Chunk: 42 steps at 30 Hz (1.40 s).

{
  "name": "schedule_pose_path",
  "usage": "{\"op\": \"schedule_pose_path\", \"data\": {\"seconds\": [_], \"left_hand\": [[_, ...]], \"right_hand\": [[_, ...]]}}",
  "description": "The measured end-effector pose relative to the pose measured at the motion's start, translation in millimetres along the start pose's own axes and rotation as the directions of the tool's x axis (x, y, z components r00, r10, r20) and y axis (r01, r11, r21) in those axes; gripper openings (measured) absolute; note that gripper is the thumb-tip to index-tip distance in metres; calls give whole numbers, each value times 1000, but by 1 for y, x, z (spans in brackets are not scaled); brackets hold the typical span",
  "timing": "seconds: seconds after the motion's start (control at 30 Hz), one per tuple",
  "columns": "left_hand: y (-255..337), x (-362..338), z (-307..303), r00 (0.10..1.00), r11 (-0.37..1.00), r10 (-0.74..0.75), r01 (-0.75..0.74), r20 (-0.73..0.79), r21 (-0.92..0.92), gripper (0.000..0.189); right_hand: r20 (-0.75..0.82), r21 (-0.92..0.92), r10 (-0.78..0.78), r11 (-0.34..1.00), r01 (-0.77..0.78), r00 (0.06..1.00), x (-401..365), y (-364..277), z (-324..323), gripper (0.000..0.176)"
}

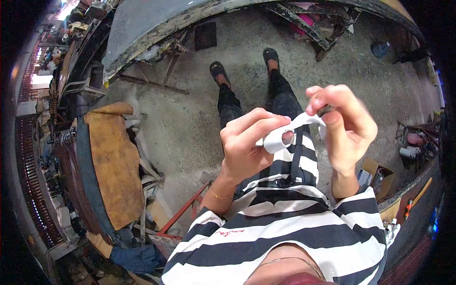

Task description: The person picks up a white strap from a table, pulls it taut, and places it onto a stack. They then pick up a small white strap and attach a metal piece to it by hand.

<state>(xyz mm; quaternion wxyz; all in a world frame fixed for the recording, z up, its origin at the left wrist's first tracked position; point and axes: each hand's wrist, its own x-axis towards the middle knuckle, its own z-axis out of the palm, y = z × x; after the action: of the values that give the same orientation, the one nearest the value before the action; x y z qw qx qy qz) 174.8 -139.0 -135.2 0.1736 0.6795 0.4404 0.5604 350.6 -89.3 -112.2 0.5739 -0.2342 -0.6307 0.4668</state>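
A white fabric strap [274, 141], curled into a loop, is held up in front of my body. My left hand [249, 142] is closed around it, with the thumb and index finger pinching its upper part. My right hand [346, 124] is beside it, its fingers bent and its thumb raised. A small dark piece [325, 110], too small to name, sits between that thumb and the fingers. The strap's far end [319, 124] curves down next to the right fingertips; whether they also grip it cannot be made out.
A grey-topped worktable [152, 31] stands ahead, past my feet. Tan hide [114, 166] hangs over a rack at left, near blue cloth [135, 256]. A cardboard box [377, 175] and an orange-handled tool [408, 209] are at right.
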Motion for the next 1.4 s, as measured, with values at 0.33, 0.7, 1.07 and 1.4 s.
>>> {"op": "schedule_pose_path", "data": {"seconds": [0.33, 0.7, 1.07, 1.4], "left_hand": [[2, 5, 0, 999, 999, 47, -47, -14, 0, 21], [10, -1, 2, 1000, 1000, 10, -10, -13, 11, 21], [0, 1, -4, 1000, 999, 17, -16, -7, 43, 20], [-3, -5, -4, 995, 992, 96, -98, 34, 75, 29]], "right_hand": [[385, -148, -195, 952, 269, 902, 18, -3, -6, 19], [313, -215, -162, 948, 236, 936, 5, -4, 0, 27], [377, -355, -218, 864, 358, 900, 13, 0, 3, 33], [335, -182, -118, 965, 187, 935, 7, 17, 7, 17]]}}
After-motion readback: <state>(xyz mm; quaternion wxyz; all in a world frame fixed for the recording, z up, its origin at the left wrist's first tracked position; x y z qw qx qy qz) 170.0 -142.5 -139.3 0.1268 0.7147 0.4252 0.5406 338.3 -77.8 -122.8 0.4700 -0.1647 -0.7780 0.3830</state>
